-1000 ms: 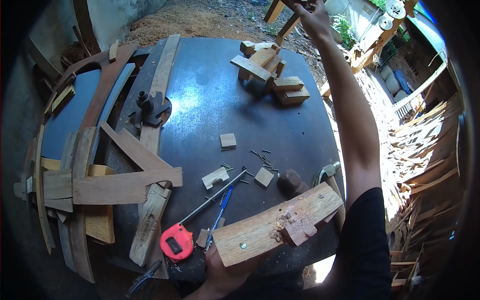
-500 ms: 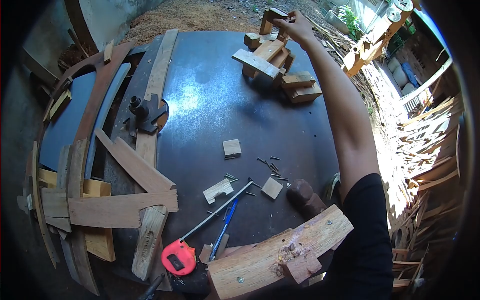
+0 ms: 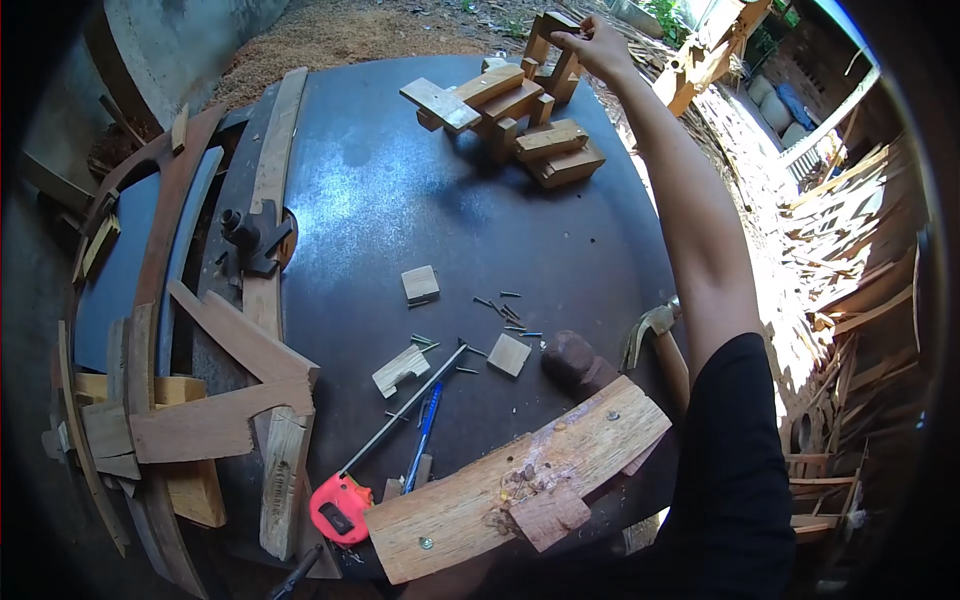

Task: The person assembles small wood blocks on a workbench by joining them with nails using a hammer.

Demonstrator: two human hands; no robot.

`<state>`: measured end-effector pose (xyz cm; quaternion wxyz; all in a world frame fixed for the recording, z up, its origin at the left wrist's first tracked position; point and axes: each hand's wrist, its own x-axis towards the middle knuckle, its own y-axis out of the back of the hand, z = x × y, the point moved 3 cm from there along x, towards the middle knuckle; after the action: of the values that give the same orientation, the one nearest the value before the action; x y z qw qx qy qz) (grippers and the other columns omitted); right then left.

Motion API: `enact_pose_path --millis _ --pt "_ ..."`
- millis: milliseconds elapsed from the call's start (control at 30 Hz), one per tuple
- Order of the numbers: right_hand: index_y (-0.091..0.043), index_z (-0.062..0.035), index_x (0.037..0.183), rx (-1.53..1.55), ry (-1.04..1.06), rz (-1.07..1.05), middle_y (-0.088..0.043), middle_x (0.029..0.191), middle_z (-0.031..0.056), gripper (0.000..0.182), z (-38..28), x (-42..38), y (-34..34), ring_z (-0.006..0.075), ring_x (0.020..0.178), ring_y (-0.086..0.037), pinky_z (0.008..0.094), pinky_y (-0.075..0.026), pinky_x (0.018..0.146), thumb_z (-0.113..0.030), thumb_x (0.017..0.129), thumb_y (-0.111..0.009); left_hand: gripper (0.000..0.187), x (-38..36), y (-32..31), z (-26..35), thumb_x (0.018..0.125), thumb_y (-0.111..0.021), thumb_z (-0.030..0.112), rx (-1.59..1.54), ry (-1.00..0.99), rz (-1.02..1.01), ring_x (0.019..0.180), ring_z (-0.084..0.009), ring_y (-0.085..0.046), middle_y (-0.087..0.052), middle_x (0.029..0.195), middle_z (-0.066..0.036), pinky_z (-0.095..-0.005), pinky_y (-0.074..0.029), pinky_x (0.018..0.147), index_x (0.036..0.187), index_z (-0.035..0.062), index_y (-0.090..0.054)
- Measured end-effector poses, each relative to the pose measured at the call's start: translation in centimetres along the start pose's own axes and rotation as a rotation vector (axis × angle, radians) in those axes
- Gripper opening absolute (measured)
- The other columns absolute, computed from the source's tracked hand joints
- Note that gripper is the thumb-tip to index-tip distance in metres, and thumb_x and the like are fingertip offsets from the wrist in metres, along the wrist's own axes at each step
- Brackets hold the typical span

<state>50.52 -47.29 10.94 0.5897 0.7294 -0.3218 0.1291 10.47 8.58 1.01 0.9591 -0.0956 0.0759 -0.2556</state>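
At the far end of the table, my right hand (image 3: 598,50) is closed, its fingertips pinching the top of a small U-shaped wooden piece (image 3: 545,45). Just left of and below it lies a pile of wooden blocks (image 3: 510,100), with a pale flat piece (image 3: 440,104) jutting out leftward. A two-layer block (image 3: 560,155) sits at the near side of the pile. Close to my body is a thick wooden board (image 3: 560,450) with screws or bolts in it and a small block (image 3: 550,515) against it. My left hand's fingers cannot be made out; a strip that may be skin shows below this board.
A red tape measure (image 3: 340,510) lies with its blade out beside a blue pen (image 3: 424,435). Several screws or nails (image 3: 505,308), small square blocks (image 3: 420,284), a mallet head (image 3: 578,362) and a hammer (image 3: 660,340) are nearby. A cutter head (image 3: 252,236) stands at left.
My view has turned slightly, so the table things sit further left. My right hand and the U-shaped piece have moved right relative to the pile. The hammer now shows beside my arm.
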Motion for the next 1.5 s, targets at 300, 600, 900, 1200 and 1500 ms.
enact_pose_path --millis 300,600,900,1200,1500 --pt "-0.065 -0.0003 0.111 -0.024 -0.151 -0.065 -0.072 0.094 0.0154 0.072 3.8 -3.3 5.0 0.0224 0.079 -0.073 0.0367 -0.058 0.076 -0.062 0.079 -0.083 0.082 -0.8 -0.1 0.1 0.08 -0.09 0.006 -0.006 0.025 0.015 0.114 -0.0239 -0.062 -0.059 0.129 -0.011 -0.0394 -0.055 0.097 0.146 0.0024 -0.043" --pt "-0.062 -0.0003 0.119 -0.033 -0.082 -0.042 -0.069 0.103 0.0165 0.083 1.9 -10.1 10.3 0.0236 0.093 -0.071 0.0355 -0.056 0.086 -0.071 0.078 -0.078 0.092 -0.8 -0.7 0.3 0.079 -0.09 0.004 0.084 -0.066 0.152 0.119 -0.0232 -0.058 -0.053 0.135 -0.011 -0.0397 -0.054 0.099 0.153 0.0022 -0.035" --pt "-0.059 0.0007 0.139 0.145 -0.199 -0.102 -0.071 0.124 0.0229 0.096 3.8 -10.6 8.6 0.0347 0.119 -0.067 0.0418 -0.053 0.1 -0.07 0.076 -0.076 0.077 -0.6 -0.8 0.5 0.081 -0.09 0.004 0.047 -0.121 0.255 0.123 -0.0227 -0.059 -0.054 0.138 -0.013 -0.0395 -0.051 0.104 0.143 -0.001 -0.045" --pt "-0.052 0.0039 0.129 0.468 -0.199 0.195 -0.07 0.115 0.0185 0.084 4.7 -11.6 3.7 0.0268 0.105 -0.069 0.0382 -0.055 0.093 -0.05 0.075 -0.088 0.089 -1.3 0.0 -0.4 0.081 -0.089 0.002 0.379 -0.341 0.175 0.117 -0.0238 -0.059 -0.055 0.134 -0.011 -0.0386 -0.055 0.096 0.153 0.0029 -0.036" --pt "-0.06 -0.0058 0.134 0.8 -0.281 -0.069 -0.067 0.116 0.01 0.085 3.4 -11.1 3.9 0.0181 0.102 -0.066 0.0325 -0.054 0.091 -0.062 0.074 -0.084 0.046 -1.3 -0.6 0.9 0.091 -0.081 0.008 0.053 -0.095 0.153 0.118 -0.0211 -0.065 -0.067 0.13 -0.009 -0.0388 -0.055 0.099 0.133 0.0057 -0.064"
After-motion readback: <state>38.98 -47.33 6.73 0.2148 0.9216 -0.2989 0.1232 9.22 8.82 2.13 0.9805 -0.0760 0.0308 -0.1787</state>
